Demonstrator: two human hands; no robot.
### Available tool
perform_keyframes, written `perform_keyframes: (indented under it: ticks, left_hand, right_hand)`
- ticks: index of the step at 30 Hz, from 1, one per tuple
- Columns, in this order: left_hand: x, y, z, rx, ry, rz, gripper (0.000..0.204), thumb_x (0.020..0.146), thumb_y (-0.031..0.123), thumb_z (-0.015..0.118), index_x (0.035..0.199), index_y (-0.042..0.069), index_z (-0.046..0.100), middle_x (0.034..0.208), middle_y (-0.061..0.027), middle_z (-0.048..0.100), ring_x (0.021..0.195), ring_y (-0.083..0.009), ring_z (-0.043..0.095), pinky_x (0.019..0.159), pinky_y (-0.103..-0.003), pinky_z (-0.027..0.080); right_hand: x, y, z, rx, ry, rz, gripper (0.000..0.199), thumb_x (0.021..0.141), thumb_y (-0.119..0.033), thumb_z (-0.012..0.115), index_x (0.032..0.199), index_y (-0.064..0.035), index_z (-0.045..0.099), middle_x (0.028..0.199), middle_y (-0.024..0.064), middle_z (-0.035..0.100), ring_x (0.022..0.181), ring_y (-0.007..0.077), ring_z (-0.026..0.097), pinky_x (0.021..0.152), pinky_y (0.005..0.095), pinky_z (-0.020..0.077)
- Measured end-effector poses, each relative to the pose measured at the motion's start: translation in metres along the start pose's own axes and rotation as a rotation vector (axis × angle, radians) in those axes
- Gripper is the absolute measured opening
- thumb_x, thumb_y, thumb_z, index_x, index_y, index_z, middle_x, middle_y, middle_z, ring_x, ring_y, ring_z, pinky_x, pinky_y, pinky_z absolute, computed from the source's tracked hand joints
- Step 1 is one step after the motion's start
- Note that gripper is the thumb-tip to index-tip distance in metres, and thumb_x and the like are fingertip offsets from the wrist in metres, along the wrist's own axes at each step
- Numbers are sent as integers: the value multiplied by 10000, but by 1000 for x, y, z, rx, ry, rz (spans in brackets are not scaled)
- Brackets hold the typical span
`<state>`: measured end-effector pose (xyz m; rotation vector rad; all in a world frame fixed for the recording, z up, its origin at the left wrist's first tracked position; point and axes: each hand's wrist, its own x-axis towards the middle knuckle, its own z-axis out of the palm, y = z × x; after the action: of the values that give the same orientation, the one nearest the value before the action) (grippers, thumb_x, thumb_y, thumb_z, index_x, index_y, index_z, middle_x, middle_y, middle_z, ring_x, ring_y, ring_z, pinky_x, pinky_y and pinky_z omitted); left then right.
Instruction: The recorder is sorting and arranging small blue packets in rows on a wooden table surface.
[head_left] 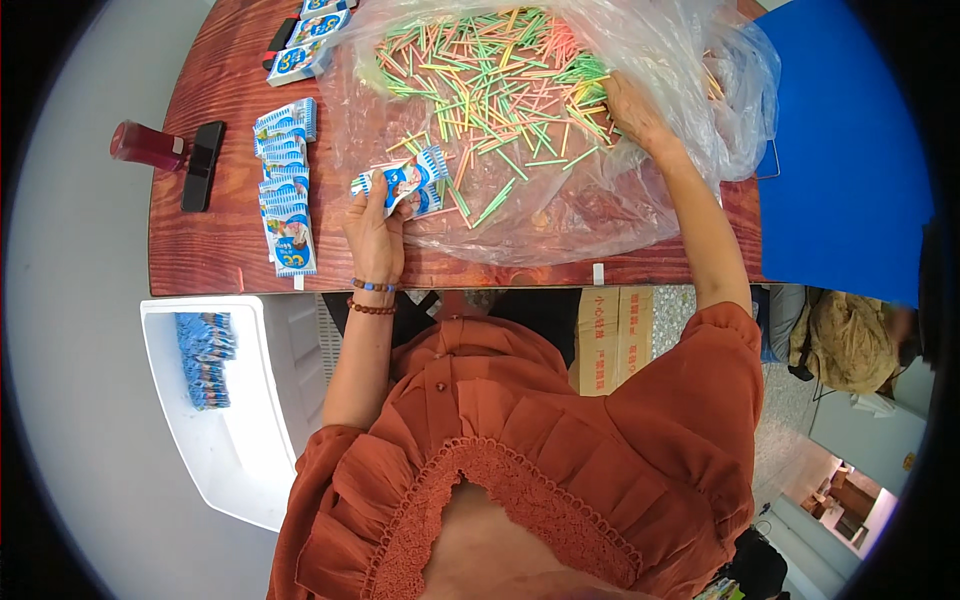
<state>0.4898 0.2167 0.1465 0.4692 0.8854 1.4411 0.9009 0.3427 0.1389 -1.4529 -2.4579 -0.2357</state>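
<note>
Head view: the reddish wooden desk (220, 250) fills the upper middle, its near edge running just behind both wrists. A blue board (850, 150) covers the far right end of the desk. Below the desk's left corner, well back from the left fingers, stands a white tub (250, 470) with a stack of blue packets (205, 358) in it.

A large clear plastic bag (600, 210) lies spread across the desk, and on it a heap of thin coloured sticks (490, 75), green, yellow and pink. The right arm stretches forward, nearly straight, so that the right hand (632, 112) rests palm down at the heap's right side; its fingers (612, 90) curl into the sticks, though whether they pinch any I cannot tell. The bag's crumpled wall rises just right of them.

The left arm is bent, the left hand (375, 225) raised just above the desk's near edge. Its fingers (372, 192) are pressed together on a small blue-and-white packet (405, 182), with a few loose sticks just beyond it.

Left of these fingers a row of like packets (285, 190) lies overlapped; bare desk lies between. Farther left sit a black phone (203, 165) and a red bottle (145, 145), near the desk's left edge.
</note>
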Motion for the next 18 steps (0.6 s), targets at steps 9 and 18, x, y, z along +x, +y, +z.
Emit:
perform_keyframes:
  ticks: [9,18]
  left_hand:
    - [1,0,-7,13,17,13,163,944,185,588,929,33,644,855,-35,655,687,-93,578,562,-230,475]
    - [0,-1,-2,-2,-4,21,177,942,185,593,916,19,650,846,-34,653,681,-94,572,575,-229,484]
  right_hand:
    - [7,-6,-4,24,-166,139,142,869,-54,450,991,15,471,968,228,556,912,396,547,769,434,441]
    - [-6,22,32,512,67,86,381,997,-174,356,1328,13,381,1272,227,530,1135,325,535,948,371,407]
